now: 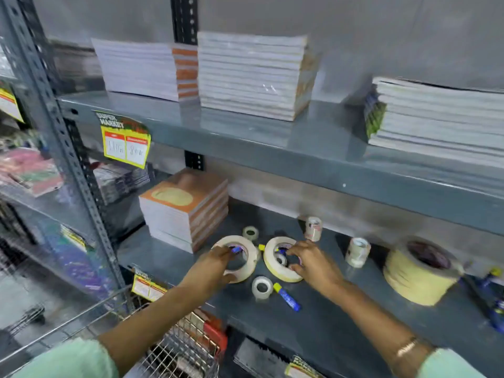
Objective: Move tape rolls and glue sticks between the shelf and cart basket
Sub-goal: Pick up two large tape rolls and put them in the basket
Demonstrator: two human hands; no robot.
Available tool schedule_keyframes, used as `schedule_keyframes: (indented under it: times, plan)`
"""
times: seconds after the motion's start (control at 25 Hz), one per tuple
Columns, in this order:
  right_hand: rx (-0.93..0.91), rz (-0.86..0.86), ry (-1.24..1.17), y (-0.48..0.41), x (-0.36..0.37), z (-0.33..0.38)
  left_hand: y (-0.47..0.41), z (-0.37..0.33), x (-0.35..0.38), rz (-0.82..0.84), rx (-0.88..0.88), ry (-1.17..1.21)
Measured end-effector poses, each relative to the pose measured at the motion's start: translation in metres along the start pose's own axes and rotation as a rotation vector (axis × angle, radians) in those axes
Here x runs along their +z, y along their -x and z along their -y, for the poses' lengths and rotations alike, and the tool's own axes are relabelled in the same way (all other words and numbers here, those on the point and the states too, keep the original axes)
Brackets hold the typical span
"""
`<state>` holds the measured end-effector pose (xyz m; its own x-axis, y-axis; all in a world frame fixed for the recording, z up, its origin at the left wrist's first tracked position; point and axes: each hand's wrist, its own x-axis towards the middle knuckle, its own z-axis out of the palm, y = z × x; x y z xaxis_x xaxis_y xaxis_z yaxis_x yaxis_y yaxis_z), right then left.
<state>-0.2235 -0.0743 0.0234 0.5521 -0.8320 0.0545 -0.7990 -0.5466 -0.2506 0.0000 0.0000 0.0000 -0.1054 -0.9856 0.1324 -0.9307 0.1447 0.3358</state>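
On the grey shelf (313, 317) lie two wide cream tape rolls. My left hand (215, 264) grips the left roll (249, 259), with a blue glue stick between its fingertips. My right hand (313, 264) grips the right roll (270, 259), which has a small clear roll and a glue stick inside its hole. A clear tape roll (262, 287) and a blue glue stick with a yellow cap (287, 296) lie in front. Another small roll (250, 232) lies behind. The wire cart basket (180, 350) is at the lower left.
Two upright clear tape rolls (313, 228) (357, 251) and a tall stack of yellow tape (417, 271) stand to the right, with more glue sticks (493, 304) at the far right. A stack of notebooks (185, 208) sits left of the rolls. The shelf above carries book stacks.
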Motion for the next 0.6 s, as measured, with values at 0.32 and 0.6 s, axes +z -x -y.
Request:
schedule_keyframes:
  times: [0.32,0.6]
  plan:
    - [0.092,0.146,0.083,-0.011,0.038,-0.016,-0.017,0.01,0.046,0.212,-0.128,-0.299]
    - [0.025,0.099,0.185,-0.016,0.052,-0.026,-0.018,0.014,0.055,0.095,-0.178,-0.268]
